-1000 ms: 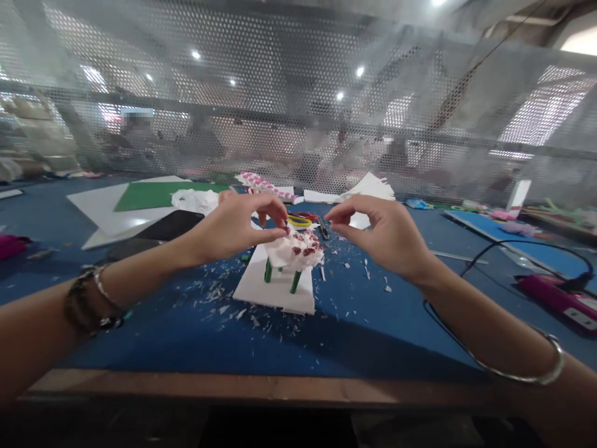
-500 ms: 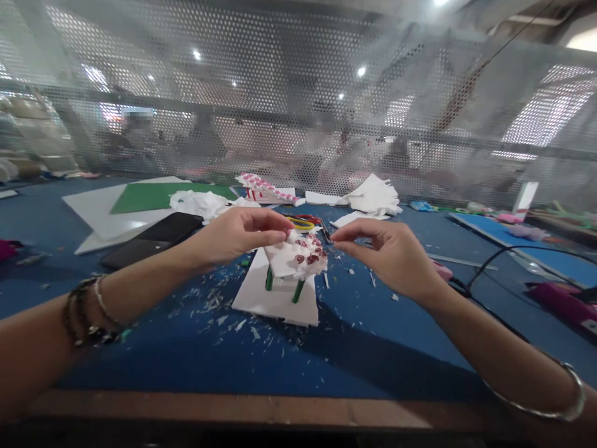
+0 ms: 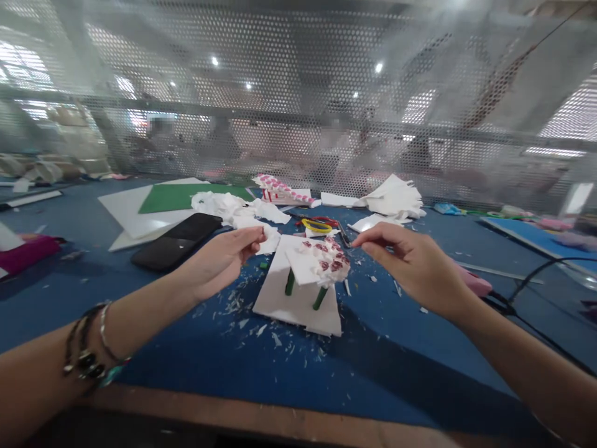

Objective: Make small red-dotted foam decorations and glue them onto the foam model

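A small handmade model stands in front of me: a white tilted top (image 3: 301,264) on green legs (image 3: 319,298), over a white base board (image 3: 280,305). White crumpled bits and dark red pieces (image 3: 332,264) cover the top's right part. To the model's left, my left hand (image 3: 219,258) is closed in a pinch, its fingertips in front of white crumpled paper (image 3: 268,241); whether they hold anything is unclear. My right hand (image 3: 405,258) pinches just right of the red pieces, apart from them. Anything between its fingertips is too small to make out.
Behind the model lie yellow-and-red handled tools (image 3: 319,225). A black phone-like slab (image 3: 177,241), a green sheet (image 3: 191,198) and crumpled tissue (image 3: 224,205) are at left. White sheets (image 3: 394,199) and a black cable (image 3: 517,298) lie right. Shavings litter the blue table (image 3: 224,373).
My left hand has drawn back leftward from the model's top, uncovering its left part. My right hand stays pinched beside the model. The whole view has shifted slightly.
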Demonstrator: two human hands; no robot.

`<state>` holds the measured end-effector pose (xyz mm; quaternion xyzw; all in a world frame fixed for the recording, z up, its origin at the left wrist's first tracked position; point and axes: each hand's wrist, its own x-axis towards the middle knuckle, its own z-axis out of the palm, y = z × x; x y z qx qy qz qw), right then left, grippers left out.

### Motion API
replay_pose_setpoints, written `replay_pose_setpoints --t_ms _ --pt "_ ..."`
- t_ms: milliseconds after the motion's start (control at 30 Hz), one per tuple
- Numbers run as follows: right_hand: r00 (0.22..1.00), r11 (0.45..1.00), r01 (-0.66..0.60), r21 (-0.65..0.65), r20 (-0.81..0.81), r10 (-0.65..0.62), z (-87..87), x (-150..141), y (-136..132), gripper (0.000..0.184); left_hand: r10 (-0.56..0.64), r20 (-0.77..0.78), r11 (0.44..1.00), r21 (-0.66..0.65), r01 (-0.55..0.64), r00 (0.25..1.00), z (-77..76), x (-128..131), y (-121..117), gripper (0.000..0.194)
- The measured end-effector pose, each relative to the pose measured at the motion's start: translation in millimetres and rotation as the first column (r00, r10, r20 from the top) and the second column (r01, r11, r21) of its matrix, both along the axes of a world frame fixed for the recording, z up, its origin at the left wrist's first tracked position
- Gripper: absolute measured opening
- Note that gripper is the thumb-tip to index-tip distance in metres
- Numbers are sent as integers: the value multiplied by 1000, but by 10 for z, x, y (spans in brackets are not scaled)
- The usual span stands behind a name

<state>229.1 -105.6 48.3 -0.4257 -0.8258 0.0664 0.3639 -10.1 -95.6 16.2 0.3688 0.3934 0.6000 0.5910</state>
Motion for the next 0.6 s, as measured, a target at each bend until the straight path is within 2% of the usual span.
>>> replay_pose_setpoints --t_ms 133,300,400,500,600 --pt "1000 999 5 -46 23 -4 -62 6 64 14 137 107 985 -121 -124 985 -78 -134 -65 30" --pt "998 996 12 -94 67 -6 -139 13 117 17 236 24 959 -167 -229 971 -44 -280 -130 30" --pt "996 995 9 -99 89 0 -160 9 144 19 232 32 956 -193 -221 972 -42 -371 -153 26" --pt "995 993 0 -114 100 12 -177 -2 178 19 184 128 969 -188 -159 974 -65 -423 -143 21" --pt "995 994 15 -110 96 -5 -191 -4 208 20 157 199 978 -170 -124 967 -72 -413 -104 24"
